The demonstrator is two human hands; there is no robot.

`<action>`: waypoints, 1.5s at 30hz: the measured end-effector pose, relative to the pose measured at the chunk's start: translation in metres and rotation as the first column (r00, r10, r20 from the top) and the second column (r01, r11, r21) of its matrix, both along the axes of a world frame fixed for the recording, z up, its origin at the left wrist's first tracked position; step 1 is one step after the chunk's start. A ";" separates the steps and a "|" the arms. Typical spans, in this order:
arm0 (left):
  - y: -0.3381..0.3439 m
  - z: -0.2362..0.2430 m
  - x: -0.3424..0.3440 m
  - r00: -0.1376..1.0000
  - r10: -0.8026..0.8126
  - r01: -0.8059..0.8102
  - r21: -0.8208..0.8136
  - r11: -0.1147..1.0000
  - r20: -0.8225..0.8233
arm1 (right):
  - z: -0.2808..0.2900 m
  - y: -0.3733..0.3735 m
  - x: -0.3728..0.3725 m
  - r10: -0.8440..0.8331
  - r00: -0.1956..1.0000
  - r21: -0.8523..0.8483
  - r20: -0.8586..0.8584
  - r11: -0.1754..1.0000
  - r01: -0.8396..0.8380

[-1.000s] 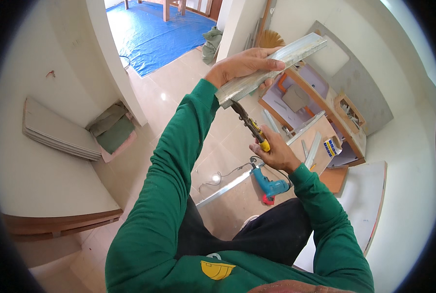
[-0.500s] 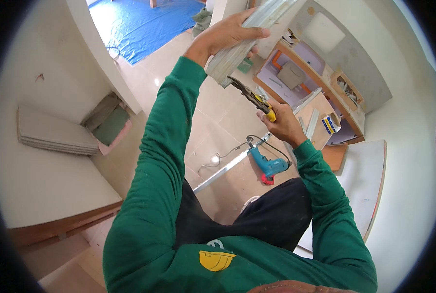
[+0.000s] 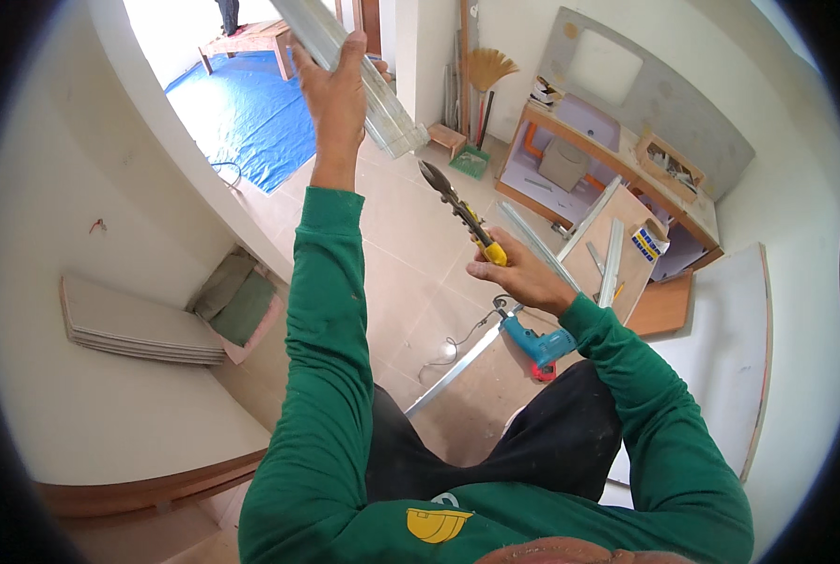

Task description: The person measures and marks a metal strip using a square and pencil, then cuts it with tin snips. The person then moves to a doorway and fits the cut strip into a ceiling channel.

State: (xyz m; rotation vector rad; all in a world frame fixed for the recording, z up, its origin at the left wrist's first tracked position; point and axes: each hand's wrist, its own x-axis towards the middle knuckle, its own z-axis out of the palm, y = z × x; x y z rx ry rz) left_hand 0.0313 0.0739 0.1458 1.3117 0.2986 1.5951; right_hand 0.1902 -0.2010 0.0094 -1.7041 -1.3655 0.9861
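My left hand [image 3: 335,99] is raised at the upper middle, its fingers wrapped round a bundle of long galvanised metal channels [image 3: 389,117]. The bundle slants; its upper part runs out of the picture and its lower end hangs above the floor. In my right hand [image 3: 533,280] is a pair of metal snips [image 3: 455,202] with yellow grips and dark blades. The blade tips point up and left, just below the end of the channels and apart from it. Beneath my right forearm a teal power drill [image 3: 538,344] lies on the tiled floor beside a red object [image 3: 544,372].
A metal strip [image 3: 453,371] lies across the floor near my knees. To the right is a board [image 3: 584,254] bearing metal pieces and a small box [image 3: 647,242], before a wooden cabinet [image 3: 627,155]. Stacked panels [image 3: 142,324] sit left; a blue tarp [image 3: 251,117] covers the floor ahead.
My left hand has swung the channels left, away from the snips. The snips' tips, which were at the channels' end, are now apart from it. The view has shifted too.
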 end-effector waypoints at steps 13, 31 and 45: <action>-0.011 -0.006 0.020 0.979 0.182 -0.186 0.043 0.982 0.088 | 0.011 0.009 -0.019 -0.114 0.992 0.076 -0.056 0.990 0.118; 0.011 -0.021 0.027 0.956 0.281 -0.289 0.107 0.951 0.085 | 0.018 0.020 -0.025 -0.181 0.983 0.041 0.017 0.983 0.180; 0.000 -0.019 0.027 0.978 0.194 -0.197 0.043 0.979 0.080 | 0.014 0.026 -0.023 -0.176 0.984 0.018 0.026 0.984 0.176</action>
